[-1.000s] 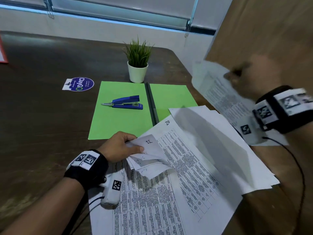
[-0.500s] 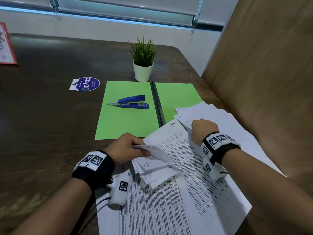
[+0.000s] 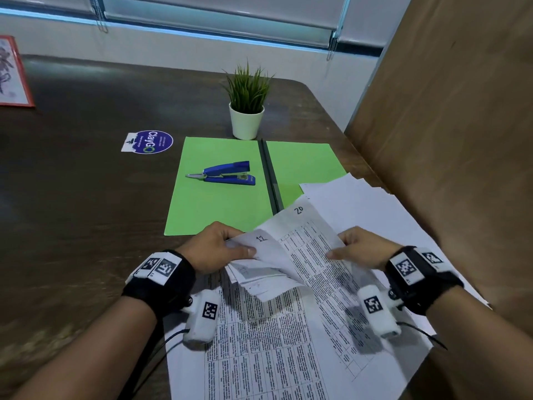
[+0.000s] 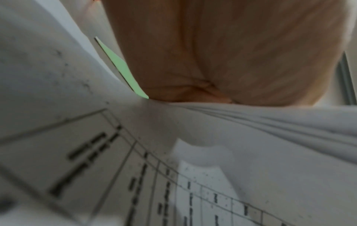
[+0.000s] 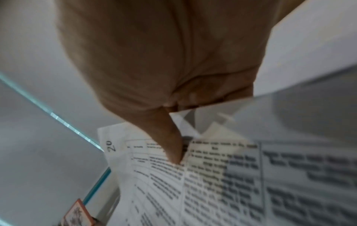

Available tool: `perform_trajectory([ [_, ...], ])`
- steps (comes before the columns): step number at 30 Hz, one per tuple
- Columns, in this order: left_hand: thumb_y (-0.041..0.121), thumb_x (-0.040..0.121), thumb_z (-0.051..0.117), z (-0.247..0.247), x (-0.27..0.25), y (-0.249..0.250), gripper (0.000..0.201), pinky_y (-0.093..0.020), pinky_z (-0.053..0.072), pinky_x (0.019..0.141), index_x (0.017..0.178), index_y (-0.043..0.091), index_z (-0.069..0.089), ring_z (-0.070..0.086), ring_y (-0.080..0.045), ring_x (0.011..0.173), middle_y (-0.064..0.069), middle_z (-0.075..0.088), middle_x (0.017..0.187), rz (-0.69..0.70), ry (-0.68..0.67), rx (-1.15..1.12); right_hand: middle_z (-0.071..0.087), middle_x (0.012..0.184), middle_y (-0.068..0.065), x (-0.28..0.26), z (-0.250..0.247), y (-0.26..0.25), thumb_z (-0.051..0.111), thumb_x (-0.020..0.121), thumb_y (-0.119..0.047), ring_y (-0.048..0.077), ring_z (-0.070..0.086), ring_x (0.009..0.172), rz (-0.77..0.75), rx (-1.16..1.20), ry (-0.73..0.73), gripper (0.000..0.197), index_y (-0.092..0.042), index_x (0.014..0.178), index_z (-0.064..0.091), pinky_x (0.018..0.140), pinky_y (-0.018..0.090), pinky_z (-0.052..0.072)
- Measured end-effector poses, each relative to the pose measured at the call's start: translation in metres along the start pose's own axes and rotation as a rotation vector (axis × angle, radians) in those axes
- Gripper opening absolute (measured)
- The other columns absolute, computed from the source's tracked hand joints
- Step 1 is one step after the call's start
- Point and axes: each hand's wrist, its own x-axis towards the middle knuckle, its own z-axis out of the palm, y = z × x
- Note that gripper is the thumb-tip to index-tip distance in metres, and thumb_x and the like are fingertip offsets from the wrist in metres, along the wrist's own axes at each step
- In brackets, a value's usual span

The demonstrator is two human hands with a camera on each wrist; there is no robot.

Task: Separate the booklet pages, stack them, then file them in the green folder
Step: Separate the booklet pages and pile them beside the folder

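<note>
The booklet [image 3: 277,327] of printed white pages lies at the table's near edge. My left hand [image 3: 219,249] pinches its folded-back corner pages, the top one marked 12 [image 3: 261,238], thumb on top. My right hand [image 3: 357,249] pinches the right edge of the page marked 20 [image 3: 298,209], lifting it; in the right wrist view the thumb [image 5: 170,142] presses on that page [image 5: 173,183]. Loose separated sheets [image 3: 375,203] lie stacked to the right. The green folder [image 3: 219,183] lies open beyond the hands. In the left wrist view, my palm [image 4: 222,53] sits above fanned pages [image 4: 270,122].
A blue stapler [image 3: 227,176] lies on the folder's left half. A small potted plant [image 3: 246,111] stands behind it and a round sticker [image 3: 151,142] to the left. A brown wall panel [image 3: 461,111] closes the right side. A red-framed card [image 3: 11,73] sits far left.
My right hand laid a loose sheet on the right stack, then came back and pinched the page marked 20. My left hand kept its hold on the folded corner.
</note>
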Motion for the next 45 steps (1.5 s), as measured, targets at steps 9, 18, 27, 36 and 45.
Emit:
perform_trajectory([
  [9,0.009,0.085,0.078,0.002,-0.005,0.01,0.011,-0.03,0.056,0.078,0.081,0.018,0.083,0.074,-0.015,0.076,-0.007,0.08,0.089,0.027,0.047,-0.111,0.07,0.083,0.006,-0.017,0.052,0.003,0.069,0.092,-0.019,0.022,0.06,0.078,-0.031,0.319,-0.03,0.021,-0.013,0.072,0.07,0.082,0.036,0.048],
  [18,0.012,0.089,0.075,0.002,-0.005,0.014,0.012,-0.024,0.053,0.07,0.081,0.017,0.082,0.071,-0.012,0.073,-0.003,0.08,0.085,0.036,0.111,-0.083,0.066,0.088,0.016,-0.02,0.07,-0.007,0.057,0.098,-0.011,0.026,0.051,0.08,-0.17,0.539,0.113,0.017,-0.004,0.094,0.071,0.077,0.038,0.043],
  [27,0.031,0.088,0.074,0.006,0.001,0.002,0.018,-0.034,0.041,0.071,0.091,0.016,0.064,0.056,-0.018,0.07,-0.013,0.072,0.081,0.007,0.087,-0.019,0.073,0.108,0.005,-0.015,0.087,0.001,0.059,0.095,-0.012,0.028,0.069,0.097,-0.225,0.254,0.168,0.021,-0.023,0.112,0.067,0.079,0.031,0.052],
  [36,0.011,0.093,0.068,0.009,0.005,-0.005,0.026,-0.033,0.041,0.067,0.078,0.025,0.051,0.049,-0.02,0.064,-0.009,0.07,0.077,0.077,0.119,0.052,0.056,0.099,-0.021,-0.021,0.093,-0.021,0.074,0.083,-0.035,-0.001,0.058,0.089,-0.497,-0.095,0.388,0.025,-0.033,0.106,0.065,0.079,0.032,0.053],
  [45,0.004,0.087,0.075,0.009,0.006,-0.005,0.028,-0.052,0.055,0.092,0.087,0.03,0.065,0.071,-0.034,0.092,-0.006,0.075,0.091,0.126,0.13,0.07,0.062,0.077,-0.009,0.001,0.097,-0.041,0.08,0.079,-0.032,0.009,0.06,0.07,-0.229,-0.027,0.461,0.031,-0.025,0.108,0.071,0.078,0.037,0.058],
])
